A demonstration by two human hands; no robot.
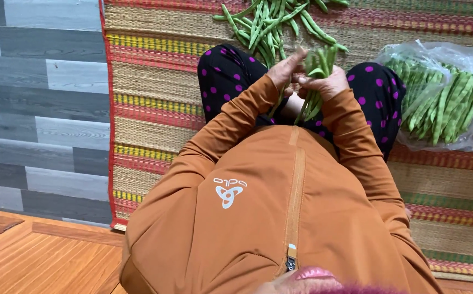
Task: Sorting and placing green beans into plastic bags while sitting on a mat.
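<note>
I sit on a striped woven mat [149, 87] in an orange zipped jacket and dark trousers with magenta dots. My right hand [329, 84] grips a bunch of green beans [315, 65] held upright over my lap. My left hand [285, 71] pinches one bean at the bunch's left side, fingers closed on it. A loose pile of green beans [269, 22] lies on the mat just beyond my knees.
A clear plastic bag [443, 98] full of green beans rests on the mat by my right knee. Grey plank flooring [35, 109] lies left of the mat's red edge, and orange wooden boards [40, 261] fill the lower left.
</note>
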